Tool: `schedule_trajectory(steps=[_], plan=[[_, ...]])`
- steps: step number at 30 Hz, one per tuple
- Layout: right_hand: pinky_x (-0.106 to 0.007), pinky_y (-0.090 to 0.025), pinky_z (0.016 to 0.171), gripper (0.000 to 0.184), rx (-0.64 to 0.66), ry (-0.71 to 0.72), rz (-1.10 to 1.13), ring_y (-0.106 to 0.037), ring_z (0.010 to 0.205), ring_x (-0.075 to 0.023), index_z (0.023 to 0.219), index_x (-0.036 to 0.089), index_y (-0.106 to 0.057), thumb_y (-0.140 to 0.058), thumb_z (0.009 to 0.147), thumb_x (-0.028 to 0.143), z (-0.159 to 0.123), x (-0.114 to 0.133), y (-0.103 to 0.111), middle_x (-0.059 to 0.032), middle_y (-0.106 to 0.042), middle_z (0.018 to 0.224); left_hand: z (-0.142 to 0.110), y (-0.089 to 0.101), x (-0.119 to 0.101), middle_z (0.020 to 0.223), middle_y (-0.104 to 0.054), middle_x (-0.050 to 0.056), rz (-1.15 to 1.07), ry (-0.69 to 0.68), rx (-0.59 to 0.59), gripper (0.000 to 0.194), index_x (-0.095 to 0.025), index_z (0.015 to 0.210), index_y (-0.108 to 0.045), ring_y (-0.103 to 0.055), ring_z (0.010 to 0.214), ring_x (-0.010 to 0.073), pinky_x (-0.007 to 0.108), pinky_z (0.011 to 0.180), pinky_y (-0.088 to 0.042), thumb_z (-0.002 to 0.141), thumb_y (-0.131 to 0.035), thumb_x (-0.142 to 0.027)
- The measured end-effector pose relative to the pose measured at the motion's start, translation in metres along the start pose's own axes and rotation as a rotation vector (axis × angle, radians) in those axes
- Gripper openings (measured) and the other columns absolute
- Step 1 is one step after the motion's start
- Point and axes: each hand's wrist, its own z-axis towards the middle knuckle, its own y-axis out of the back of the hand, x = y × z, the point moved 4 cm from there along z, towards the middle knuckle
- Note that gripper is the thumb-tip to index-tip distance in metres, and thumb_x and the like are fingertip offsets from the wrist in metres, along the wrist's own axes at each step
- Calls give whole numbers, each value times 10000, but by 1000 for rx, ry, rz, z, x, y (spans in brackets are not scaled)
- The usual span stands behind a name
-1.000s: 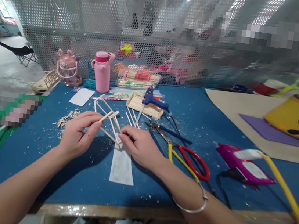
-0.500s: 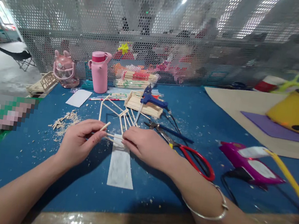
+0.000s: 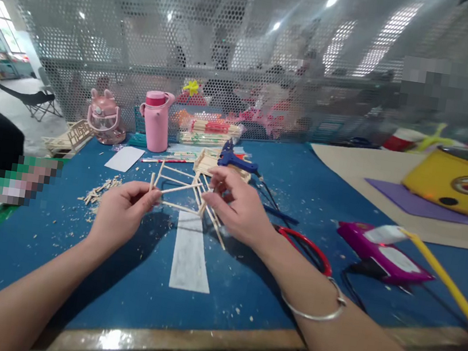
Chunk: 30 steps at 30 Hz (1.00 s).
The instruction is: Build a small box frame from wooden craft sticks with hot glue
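a perforated metal screen (image 3: 141, 29) rises behind your blue desk (image 3: 112, 298). your left hand (image 3: 122, 212) pinches the left side of the wooden stick frame (image 3: 181, 188), near the far end of a white paper strip (image 3: 191, 259); your right hand (image 3: 240, 208) curls by the frame's right side, its grip unclear.

Under bright ceiling lights (image 3: 331, 1), a soft shadow lies beneath the left hand (image 3: 121, 212), glare whitens the tabletop's front edge (image 3: 168, 336), and the perforated metal screen (image 3: 243, 49) blurs toward the right, apparently through lens distortion.
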Motion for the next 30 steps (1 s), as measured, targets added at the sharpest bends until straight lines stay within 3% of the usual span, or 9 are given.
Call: schedule_trajectory(steps=[3, 9, 12, 16, 22, 30], plan=[[-260, -408, 593, 268, -72, -132, 170, -482, 676, -127, 1002, 178, -541, -501, 839, 388, 1, -6, 1, -28, -538, 806, 0, 2, -3, 595, -644, 3, -36, 23, -12, 296, -167, 712, -671, -570, 532, 132, 222, 488, -423, 802, -569, -430], [-248, -389, 543, 244, 167, -297, 334, -458, 565, -93, 869, 163, -571, -660, 671, 273, 1, -11, -12, 15, -535, 684, -4, -1, -4, 619, -650, 8, -82, 36, 10, 284, -168, 724, -669, -572, 544, 132, 227, 498, -431, 802, -570, -422], [-235, -394, 531, 241, 164, -348, 439, -472, 551, -80, 852, 172, -554, -669, 654, 247, 1, -13, -14, 20, -550, 691, -7, -4, -2, 628, -646, 16, -120, 39, 65, 306, -162, 719, -662, -564, 543, 128, 229, 498, -434, 802, -561, -439], [-204, -363, 443, 294, 90, -377, 570, -440, 498, -53, 886, 191, -524, -684, 649, 258, 1, -17, -14, 26, -549, 741, -13, -6, -3, 625, -631, 17, -131, 59, 140, 307, -157, 683, -646, -551, 556, 122, 226, 510, -434, 794, -563, -430], [-211, -413, 444, 324, 149, -346, 669, -457, 510, -57, 958, 211, -520, -681, 677, 211, -3, -14, -18, 9, -564, 799, -21, 1, -10, 585, -600, -10, -61, 69, 93, 273, -171, 634, -626, -513, 541, 102, 207, 500, -402, 791, -570, -387], [-209, -424, 460, 221, 147, -288, 542, -475, 531, -55, 951, 202, -535, -609, 745, 172, -7, -14, -23, -12, -571, 873, -21, 7, -17, 605, -641, -17, 38, -13, 63, 234, -183, 635, -646, -538, 541, 93, 195, 495, -396, 802, -570, -328]])
